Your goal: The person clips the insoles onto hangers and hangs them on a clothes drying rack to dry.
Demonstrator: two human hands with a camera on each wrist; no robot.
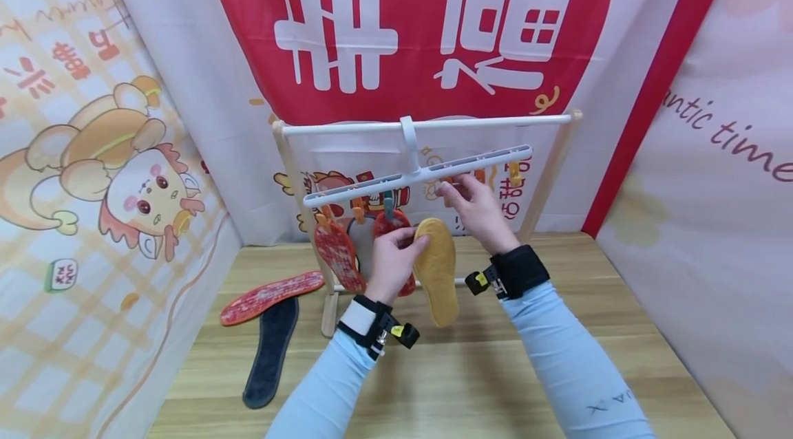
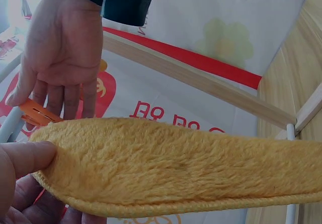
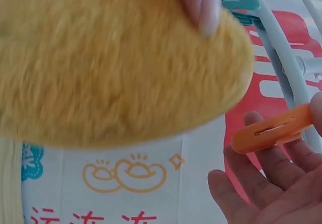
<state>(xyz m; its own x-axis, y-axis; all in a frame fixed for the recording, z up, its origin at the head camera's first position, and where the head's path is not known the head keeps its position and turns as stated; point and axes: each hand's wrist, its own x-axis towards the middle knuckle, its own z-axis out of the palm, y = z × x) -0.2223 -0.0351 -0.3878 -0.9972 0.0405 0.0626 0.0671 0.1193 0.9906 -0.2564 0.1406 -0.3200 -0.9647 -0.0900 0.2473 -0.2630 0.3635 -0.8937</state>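
My left hand point(image 1: 392, 260) pinches a fuzzy yellow insole point(image 1: 438, 274) near its upper end, thumb on the front, and the insole hangs heel down. Just above and to the right, my right hand point(image 1: 480, 208) grips an orange clip point(image 3: 271, 129) on the white clip hanger point(image 1: 372, 186), thumb on one side and fingers behind. The insole's upper end is close beside this clip in the left wrist view. On the hanger's left half hang a red insole point(image 1: 337, 257), a grey insole point(image 1: 364, 246) and another red insole, partly hidden behind my left hand.
The tilted hanger hooks over the white top rod point(image 1: 495, 122) of a wooden-sided rack point(image 1: 551, 177). A yellow clip point(image 1: 515, 173) hangs at its right end, and a teal clip point(image 1: 388, 204) left of centre. A loose red insole point(image 1: 272, 296) and dark insole point(image 1: 270, 353) lie on the table point(image 1: 204, 384).
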